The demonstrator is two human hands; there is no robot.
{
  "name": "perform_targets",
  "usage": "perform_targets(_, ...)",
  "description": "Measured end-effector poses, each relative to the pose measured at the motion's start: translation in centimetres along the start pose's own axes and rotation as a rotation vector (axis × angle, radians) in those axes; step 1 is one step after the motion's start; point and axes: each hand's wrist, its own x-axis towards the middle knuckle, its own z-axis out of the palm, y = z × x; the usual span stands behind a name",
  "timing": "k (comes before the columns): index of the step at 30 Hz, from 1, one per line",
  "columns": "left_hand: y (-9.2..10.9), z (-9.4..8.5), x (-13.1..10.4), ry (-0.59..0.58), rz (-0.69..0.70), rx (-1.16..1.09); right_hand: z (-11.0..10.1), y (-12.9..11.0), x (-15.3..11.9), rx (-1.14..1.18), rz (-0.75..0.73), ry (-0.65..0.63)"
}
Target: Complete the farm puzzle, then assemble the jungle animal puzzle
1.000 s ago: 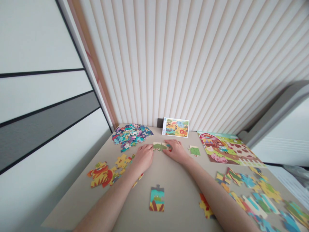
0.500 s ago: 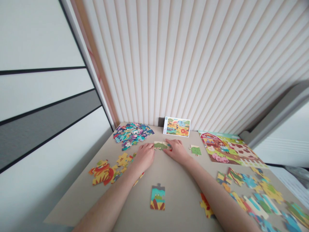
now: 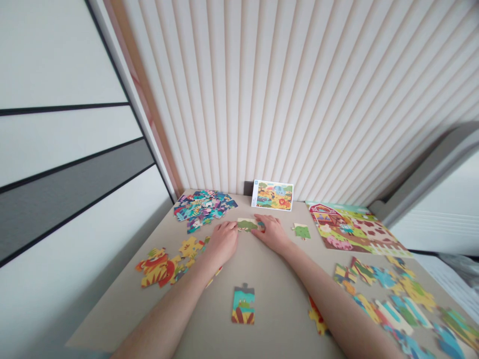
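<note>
Between my two hands, flat on the table, lie puzzle pieces (image 3: 247,225) with a green treetop on a cream ground. My left hand (image 3: 223,243) has its fingers curled together at their left edge. At the right end, my right hand (image 3: 273,233) grips a piece between thumb and forefinger; a bit of blue and red shows there, the rest is covered. Just right of that hand is a loose green tree piece (image 3: 302,231). Nearer me, between my forearms, lies a frog piece (image 3: 243,305) with a teal background.
A picture card (image 3: 273,195) leans at the back. Purple-blue pieces (image 3: 204,207) are heaped at the back left. Yellow-orange pieces (image 3: 157,269) lie by my left forearm, and several more pieces (image 3: 389,279) at right. A farm puzzle (image 3: 352,229) lies at the back right.
The view has shifted very slightly. Both hands stay at the green treetop pieces, and the seam between these looks less distinct now.
</note>
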Motion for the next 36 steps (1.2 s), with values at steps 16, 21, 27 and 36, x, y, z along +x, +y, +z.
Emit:
perform_targets(16, -0.2, 0.6, -0.3, 0.018, 0.031, 0.065, 0.4, 1.6, -0.3, 0.083, -0.033, -0.006)
perform_targets(21, -0.2, 0.6, -0.3, 0.023, 0.042, 0.067, 0.6, 1.7, -0.3, 0.078, -0.045, 0.007)
perform_targets(27, -0.2, 0.5, -0.2, 0.028, 0.043, 0.057, 0.5, 1.9, -0.5, 0.086, -0.079, 0.017)
perform_targets(36, -0.2, 0.5, -0.3, 0.033, 0.043, 0.058, -1.2, 1.0, -0.8, 0.104, -0.145, 0.064)
